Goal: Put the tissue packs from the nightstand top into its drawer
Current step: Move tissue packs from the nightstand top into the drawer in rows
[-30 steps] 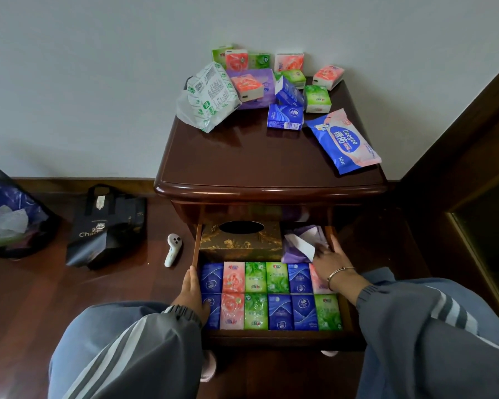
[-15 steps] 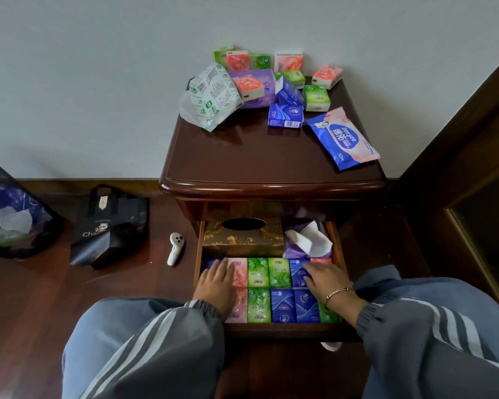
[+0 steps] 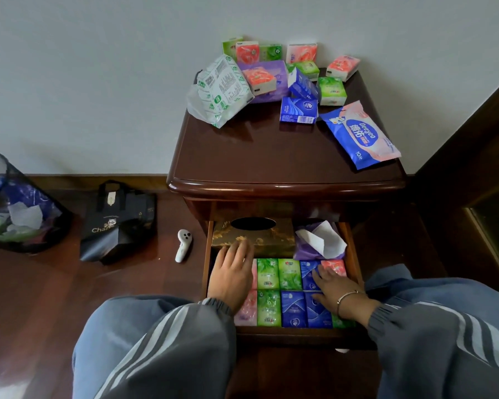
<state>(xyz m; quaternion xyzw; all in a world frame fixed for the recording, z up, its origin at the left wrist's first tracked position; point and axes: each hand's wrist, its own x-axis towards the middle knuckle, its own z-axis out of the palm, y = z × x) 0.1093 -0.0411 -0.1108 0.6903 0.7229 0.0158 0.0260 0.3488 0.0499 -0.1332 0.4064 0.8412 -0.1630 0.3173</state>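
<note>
Left hand (image 3: pixel 231 279) has slid farther into the drawer (image 3: pixel 294 332), flat, fingertips at the gold box (image 3: pixel 277 240). Right hand (image 3: pixel 336 295) lies flat, fingers spread, on tissue packs (image 3: pixel 288 273).

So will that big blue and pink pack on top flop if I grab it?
Probably a bit: the blue and pink pack looks thin and soft-wrapped, so it may sag. Its glossy film could be slippery. Lying flat, it shouldn't roll.

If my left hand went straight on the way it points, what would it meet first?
Likely the tissue box: the left hand seems right at its front face, though depth is unclear.
</note>
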